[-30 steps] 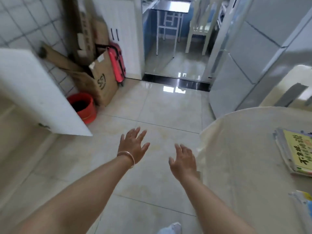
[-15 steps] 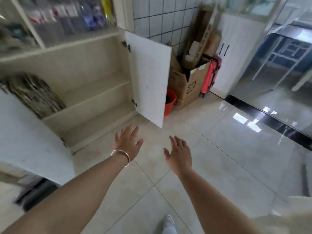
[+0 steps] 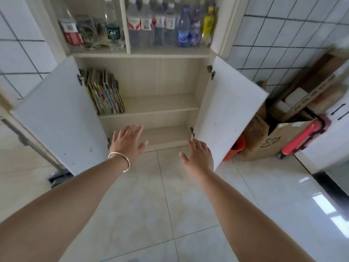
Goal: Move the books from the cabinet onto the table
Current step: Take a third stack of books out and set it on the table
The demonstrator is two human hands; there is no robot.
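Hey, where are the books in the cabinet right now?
In the head view the books stand leaning at the left end of the upper shelf, just behind the open left door and below the bottles.

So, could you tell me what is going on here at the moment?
A person is facing an open cabinet, both doors swung wide. Both arms reach toward it: the left hand and right hand are open, fingers spread, holding nothing. A row of books leans at the left end of the upper shelf, not yet touched. The rest of that shelf and the one below look bare. Bottles stand in the compartment above.
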